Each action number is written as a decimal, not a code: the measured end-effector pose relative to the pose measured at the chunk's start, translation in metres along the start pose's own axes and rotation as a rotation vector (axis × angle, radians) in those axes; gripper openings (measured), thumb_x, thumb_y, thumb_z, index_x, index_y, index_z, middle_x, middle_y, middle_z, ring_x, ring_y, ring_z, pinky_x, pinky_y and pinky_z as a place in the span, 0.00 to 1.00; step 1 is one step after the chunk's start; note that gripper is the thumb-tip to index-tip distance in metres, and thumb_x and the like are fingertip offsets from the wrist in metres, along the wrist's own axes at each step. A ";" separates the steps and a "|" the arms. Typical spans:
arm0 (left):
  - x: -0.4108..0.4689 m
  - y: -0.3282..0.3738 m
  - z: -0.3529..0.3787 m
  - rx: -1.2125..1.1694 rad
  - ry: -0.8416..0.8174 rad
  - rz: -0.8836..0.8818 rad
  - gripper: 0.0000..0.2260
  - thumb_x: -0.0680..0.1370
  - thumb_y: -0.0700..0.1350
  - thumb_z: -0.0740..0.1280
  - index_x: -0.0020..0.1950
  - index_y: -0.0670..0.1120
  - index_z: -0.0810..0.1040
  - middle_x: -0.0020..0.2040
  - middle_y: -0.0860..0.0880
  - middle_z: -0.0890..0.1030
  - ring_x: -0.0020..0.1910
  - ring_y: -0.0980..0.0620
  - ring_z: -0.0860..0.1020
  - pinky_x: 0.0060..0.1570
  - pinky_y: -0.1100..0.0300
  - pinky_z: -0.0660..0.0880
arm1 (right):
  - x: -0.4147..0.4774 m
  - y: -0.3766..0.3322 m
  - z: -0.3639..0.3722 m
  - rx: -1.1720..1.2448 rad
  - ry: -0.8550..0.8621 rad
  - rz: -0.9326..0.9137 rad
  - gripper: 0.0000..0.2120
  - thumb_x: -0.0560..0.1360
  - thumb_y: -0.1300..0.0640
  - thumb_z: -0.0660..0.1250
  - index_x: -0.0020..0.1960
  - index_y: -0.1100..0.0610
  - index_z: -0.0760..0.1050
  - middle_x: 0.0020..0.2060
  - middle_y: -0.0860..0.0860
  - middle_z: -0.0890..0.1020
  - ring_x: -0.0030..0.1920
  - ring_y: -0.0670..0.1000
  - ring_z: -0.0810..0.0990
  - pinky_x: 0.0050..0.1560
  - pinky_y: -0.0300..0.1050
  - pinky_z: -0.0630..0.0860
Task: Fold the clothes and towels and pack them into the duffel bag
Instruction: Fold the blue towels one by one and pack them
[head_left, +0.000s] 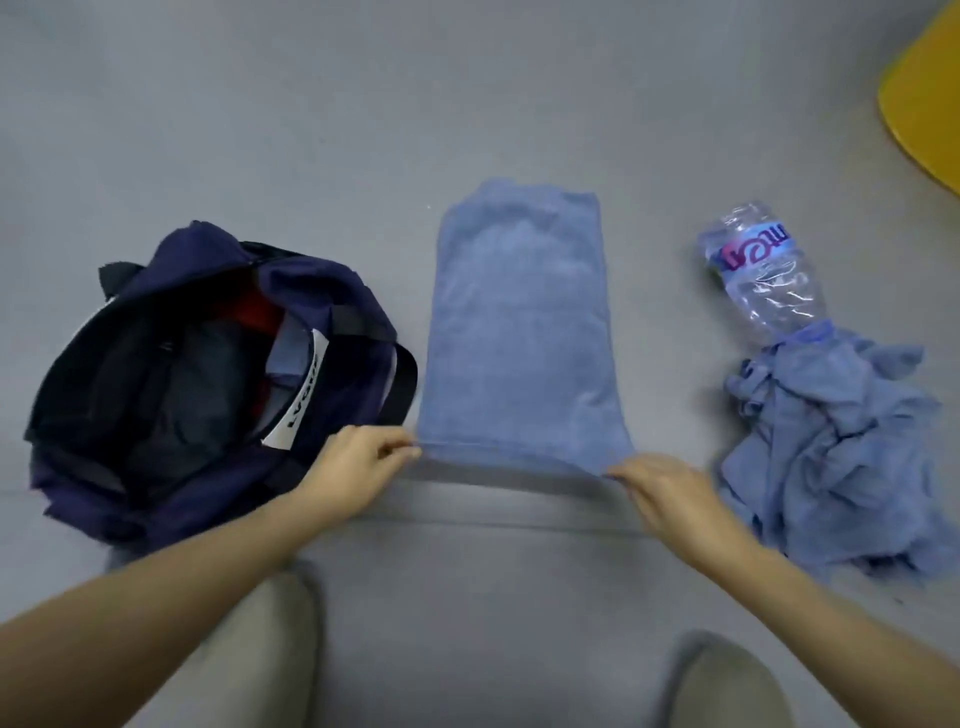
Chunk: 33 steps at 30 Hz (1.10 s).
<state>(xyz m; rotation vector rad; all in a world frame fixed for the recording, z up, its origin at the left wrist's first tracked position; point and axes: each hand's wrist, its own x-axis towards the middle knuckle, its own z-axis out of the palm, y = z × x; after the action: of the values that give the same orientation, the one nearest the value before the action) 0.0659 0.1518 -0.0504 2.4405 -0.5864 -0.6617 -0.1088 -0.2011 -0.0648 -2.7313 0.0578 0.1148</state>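
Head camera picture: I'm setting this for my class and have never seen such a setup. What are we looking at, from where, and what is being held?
There is no machine here. A person wears a camera on the head, so this single picture looks down along their own arms. The left hand and right hand each pinch a near corner of a blue towel, which lies as a long strip on the grey surface. To the left sits an open navy duffel bag with dark and red items inside. To the right lie a clear plastic bottle and a crumpled blue cloth, touching each other. A yellow object shows at the top right edge.
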 end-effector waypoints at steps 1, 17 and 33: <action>-0.006 -0.009 0.012 0.073 -0.029 0.031 0.04 0.79 0.53 0.68 0.48 0.57 0.81 0.36 0.60 0.81 0.37 0.60 0.79 0.42 0.56 0.75 | -0.008 0.003 0.016 -0.018 -0.035 -0.029 0.13 0.72 0.59 0.63 0.53 0.48 0.81 0.46 0.50 0.85 0.44 0.57 0.85 0.41 0.50 0.83; -0.077 -0.037 0.058 0.510 -0.375 0.592 0.08 0.78 0.55 0.62 0.43 0.53 0.73 0.42 0.55 0.77 0.38 0.53 0.77 0.34 0.57 0.74 | -0.119 -0.012 0.063 -0.097 -0.285 -0.176 0.06 0.66 0.50 0.64 0.39 0.44 0.79 0.36 0.41 0.78 0.37 0.47 0.78 0.36 0.39 0.76; -0.079 0.002 0.044 0.536 -0.924 0.175 0.11 0.76 0.52 0.60 0.54 0.51 0.77 0.52 0.48 0.82 0.52 0.45 0.78 0.50 0.57 0.71 | -0.119 -0.049 0.019 -0.075 -0.473 -0.051 0.06 0.60 0.42 0.61 0.36 0.40 0.74 0.24 0.32 0.75 0.26 0.33 0.74 0.25 0.26 0.61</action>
<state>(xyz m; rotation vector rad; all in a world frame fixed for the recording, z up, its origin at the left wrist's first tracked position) -0.0220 0.1748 -0.0555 2.3730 -1.4629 -1.7517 -0.2259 -0.1458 -0.0526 -2.7009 -0.1530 0.7545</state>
